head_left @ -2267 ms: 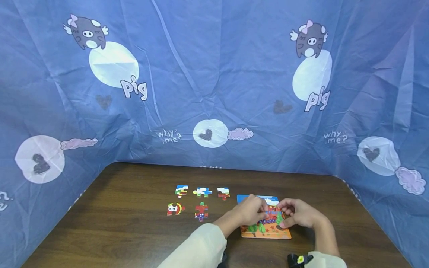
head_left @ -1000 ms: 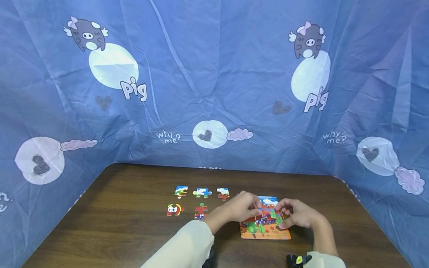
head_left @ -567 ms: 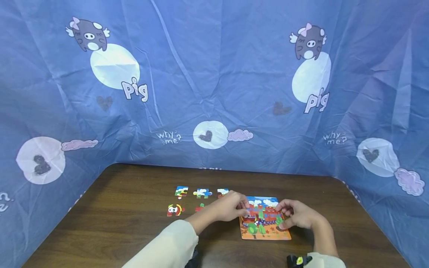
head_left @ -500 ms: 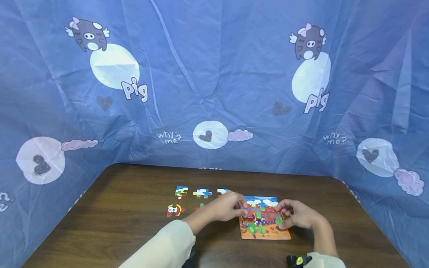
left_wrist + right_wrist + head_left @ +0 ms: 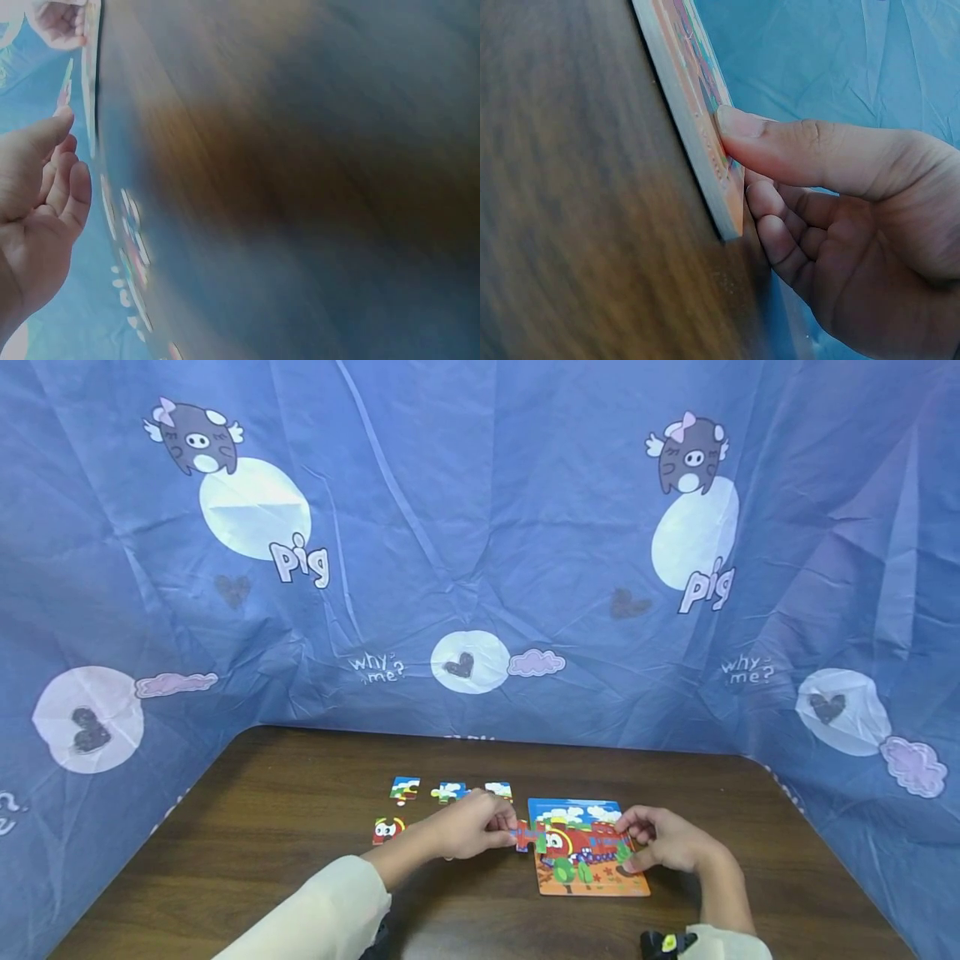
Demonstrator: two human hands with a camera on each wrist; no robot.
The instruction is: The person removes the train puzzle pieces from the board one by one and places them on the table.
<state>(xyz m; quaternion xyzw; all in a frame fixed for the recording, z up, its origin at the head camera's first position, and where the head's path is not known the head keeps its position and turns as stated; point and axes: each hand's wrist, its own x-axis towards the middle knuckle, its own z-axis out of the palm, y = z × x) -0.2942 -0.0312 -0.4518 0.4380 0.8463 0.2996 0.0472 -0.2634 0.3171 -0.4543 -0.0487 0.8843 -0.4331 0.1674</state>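
Observation:
My left hand (image 5: 474, 827) pinches a red, blue and green jigsaw puzzle piece (image 5: 530, 837) between thumb and fingers. In the head view this piece overlaps the left edge of a puzzle board (image 5: 592, 885) that shows a red train on orange ground under a blue sky. The left wrist view has the piece (image 5: 64, 84) edge-on beyond the thumb tip. At the board's right edge is my right hand (image 5: 663, 839). Its thumb presses the top face in the right wrist view, and its other fingers curl against the side of the board (image 5: 718, 199).
Loose puzzle pieces lie left of the board: a sky piece at far left (image 5: 405, 788), a cloud piece (image 5: 448, 791), another cloud piece (image 5: 498, 788) and an eye piece (image 5: 387, 830). My left forearm covers part of this group. A blue cloth (image 5: 480, 568) surrounds the dark wooden table (image 5: 262, 860).
From over the middle of the board, my left hand has moved left with the puzzle piece, uncovering the train's face. My right hand has stayed at the board's right edge.

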